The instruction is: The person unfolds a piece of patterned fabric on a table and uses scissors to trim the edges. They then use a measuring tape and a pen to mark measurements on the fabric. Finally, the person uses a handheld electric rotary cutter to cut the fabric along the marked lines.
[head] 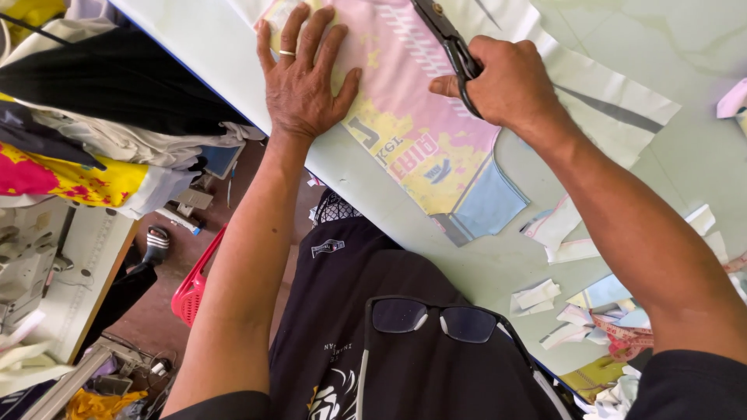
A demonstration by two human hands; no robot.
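- Fabric: pink-and-yellow printed cloth panel (405,101) lies on the pale green table (685,155).
- Left hand (303,78) presses spread flat on the panel's left edge.
- Right hand (506,82) grips black scissors (447,39) over it.
- Risk: cloth may slip, skewing the cut.

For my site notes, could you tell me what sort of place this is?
Probably a garment workshop: scissors cutting printed fabric on a table, scraps, and a sewing machine nearby.

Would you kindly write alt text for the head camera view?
A right hand works black scissors over a pink and yellow printed fabric piece on a pale green table, while the left hand presses the fabric flat. Paper scraps lie nearby.
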